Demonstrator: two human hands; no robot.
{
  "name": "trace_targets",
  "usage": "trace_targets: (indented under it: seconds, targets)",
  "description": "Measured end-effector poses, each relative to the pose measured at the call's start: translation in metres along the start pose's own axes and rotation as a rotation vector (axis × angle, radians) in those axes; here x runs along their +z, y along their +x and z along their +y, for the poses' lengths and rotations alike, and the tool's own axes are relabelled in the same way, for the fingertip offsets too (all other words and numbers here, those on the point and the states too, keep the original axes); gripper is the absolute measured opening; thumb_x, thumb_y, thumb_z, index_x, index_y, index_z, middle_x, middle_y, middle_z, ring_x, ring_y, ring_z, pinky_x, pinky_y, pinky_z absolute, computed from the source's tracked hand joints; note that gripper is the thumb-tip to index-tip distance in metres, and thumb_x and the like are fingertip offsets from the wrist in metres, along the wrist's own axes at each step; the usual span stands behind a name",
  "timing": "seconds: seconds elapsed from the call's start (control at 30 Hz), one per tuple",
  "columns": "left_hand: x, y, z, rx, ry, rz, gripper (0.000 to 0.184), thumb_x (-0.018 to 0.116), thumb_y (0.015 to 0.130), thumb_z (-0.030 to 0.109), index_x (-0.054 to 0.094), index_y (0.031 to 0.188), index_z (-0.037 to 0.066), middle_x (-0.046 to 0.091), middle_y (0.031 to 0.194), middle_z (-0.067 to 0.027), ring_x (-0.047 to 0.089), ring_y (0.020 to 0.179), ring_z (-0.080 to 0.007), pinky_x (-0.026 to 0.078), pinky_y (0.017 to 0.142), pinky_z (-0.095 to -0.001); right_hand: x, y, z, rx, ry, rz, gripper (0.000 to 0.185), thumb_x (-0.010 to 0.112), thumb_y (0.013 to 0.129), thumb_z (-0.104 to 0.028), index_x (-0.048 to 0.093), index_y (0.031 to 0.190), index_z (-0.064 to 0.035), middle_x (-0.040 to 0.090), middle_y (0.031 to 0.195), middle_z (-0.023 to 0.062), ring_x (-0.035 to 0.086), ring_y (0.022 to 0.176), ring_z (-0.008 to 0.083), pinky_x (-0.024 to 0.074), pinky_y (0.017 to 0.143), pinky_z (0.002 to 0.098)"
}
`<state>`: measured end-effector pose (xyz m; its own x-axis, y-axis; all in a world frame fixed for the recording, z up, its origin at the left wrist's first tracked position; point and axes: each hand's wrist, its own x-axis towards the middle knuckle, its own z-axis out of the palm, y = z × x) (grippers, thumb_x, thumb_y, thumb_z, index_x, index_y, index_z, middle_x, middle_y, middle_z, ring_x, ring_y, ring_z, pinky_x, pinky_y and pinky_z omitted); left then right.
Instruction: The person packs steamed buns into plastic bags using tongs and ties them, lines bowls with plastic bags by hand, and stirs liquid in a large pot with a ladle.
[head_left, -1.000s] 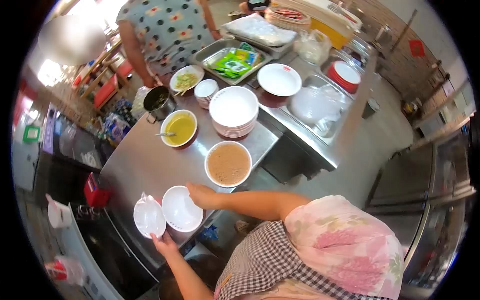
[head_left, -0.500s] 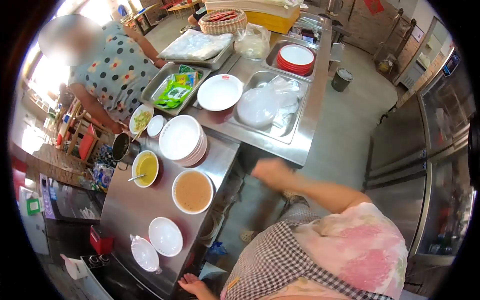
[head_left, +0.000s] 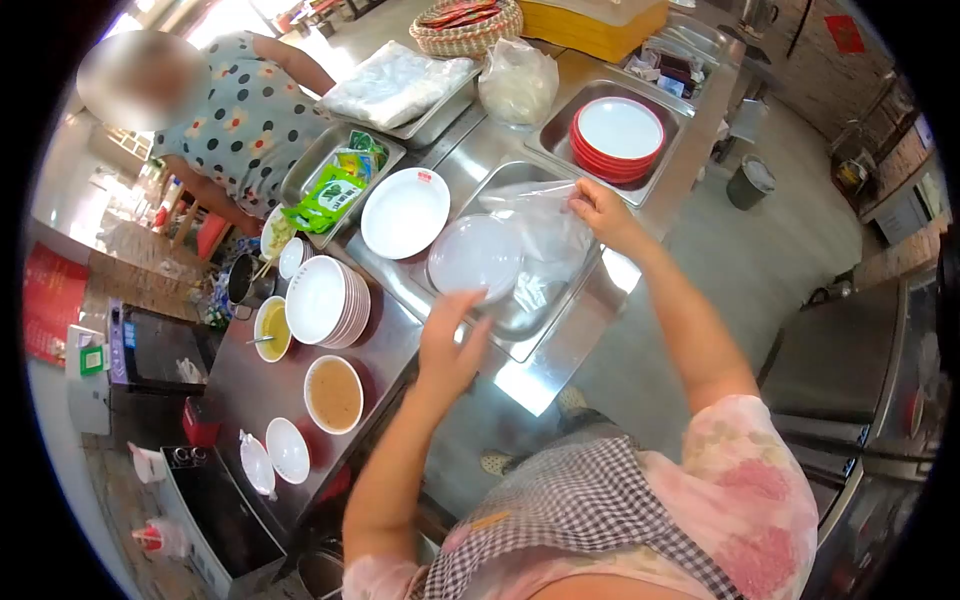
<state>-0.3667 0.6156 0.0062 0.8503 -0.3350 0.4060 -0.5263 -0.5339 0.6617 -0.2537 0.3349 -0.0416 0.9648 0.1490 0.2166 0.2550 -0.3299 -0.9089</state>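
My right hand [head_left: 606, 214] pinches the upper edge of a clear plastic bag [head_left: 556, 222] over a steel tray [head_left: 532, 345] set in the counter. In the bag's mouth lies a stack of round translucent plastic lids [head_left: 474, 255]. My left hand [head_left: 452, 345], slightly blurred, is at the near edge of the lids with thumb and fingers apart; whether it touches them I cannot tell. Left of the tray sits a white bowl [head_left: 405, 212] with a red mark on its rim.
Stacked white bowls [head_left: 318, 300], a bowl of brown soup [head_left: 334, 394] and a bowl of yellow liquid [head_left: 272, 325] stand on the left counter. Red-rimmed plates [head_left: 620, 130] fill another tray. Green packets [head_left: 330, 200] lie in a steel pan. A person in a dotted top [head_left: 245, 130] stands across the counter.
My right hand has moved up and right onto the bag's edge. My left hand has risen from the counter's near end to the lids. The view has shifted.
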Motion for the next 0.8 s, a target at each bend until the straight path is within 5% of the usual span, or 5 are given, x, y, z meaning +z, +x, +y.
trace_targets:
  seconds: [0.1, 0.3, 0.57, 0.73, 0.8]
  targets:
    - [0.034, 0.101, 0.016, 0.268, 0.126, 0.128, 0.045, 0.064, 0.078, 0.011, 0.052, 0.120, 0.003, 0.053, 0.117, -0.0169, 0.051, 0.105, -0.0336, 0.038, 0.093, -0.0410, -0.016, 0.011, -0.009, -0.088, 0.207, -0.185, 0.006, 0.049, 0.088, -0.005, 0.052, 0.092, -0.0021, 0.057, 0.082, 0.0040, 0.056, 0.080, 0.0141, 0.0438, 0.076, 0.0294]
    - [0.067, 0.170, -0.013, 0.072, 0.323, -0.387, 0.021, 0.061, 0.081, 0.022, 0.063, 0.095, 0.006, 0.064, 0.082, -0.0152, 0.060, 0.084, -0.0346, 0.042, 0.082, -0.0451, -0.020, 0.015, -0.015, -0.025, 0.450, -0.220, 0.015, 0.049, 0.088, -0.005, 0.051, 0.102, -0.0030, 0.059, 0.086, 0.0052, 0.057, 0.082, 0.0164, 0.0456, 0.076, 0.0308]
    - [0.044, 0.153, -0.024, -0.088, 0.538, -0.052, 0.027, 0.056, 0.086, 0.027, 0.059, 0.074, 0.003, 0.060, 0.068, -0.0176, 0.058, 0.066, -0.0364, 0.044, 0.059, -0.0447, 0.004, 0.024, 0.062, 0.065, -0.353, -0.053, 0.027, 0.057, 0.080, -0.012, 0.057, 0.108, -0.0083, 0.062, 0.093, 0.0217, 0.058, 0.093, 0.0387, 0.0449, 0.079, 0.0453]
    - [-0.017, 0.126, -0.035, -0.235, 0.192, 0.192, 0.033, 0.056, 0.087, 0.027, 0.057, 0.067, 0.000, 0.055, 0.060, -0.0176, 0.052, 0.054, -0.0304, 0.040, 0.052, -0.0382, -0.005, 0.027, 0.041, -0.442, -0.621, 0.204, 0.025, 0.061, 0.081, -0.016, 0.059, 0.102, -0.0023, 0.062, 0.082, 0.0152, 0.061, 0.080, 0.0319, 0.0477, 0.073, 0.0399]
    - [-0.031, 0.107, -0.034, -0.327, 0.087, 0.186, 0.034, 0.057, 0.087, 0.027, 0.056, 0.068, -0.001, 0.052, 0.057, -0.0153, 0.049, 0.052, -0.0241, 0.038, 0.051, -0.0358, 0.002, 0.028, -0.005, -0.137, -0.231, 0.138, 0.024, 0.063, 0.081, -0.019, 0.061, 0.097, -0.0006, 0.061, 0.079, 0.0110, 0.060, 0.078, 0.0230, 0.0469, 0.074, 0.0340]
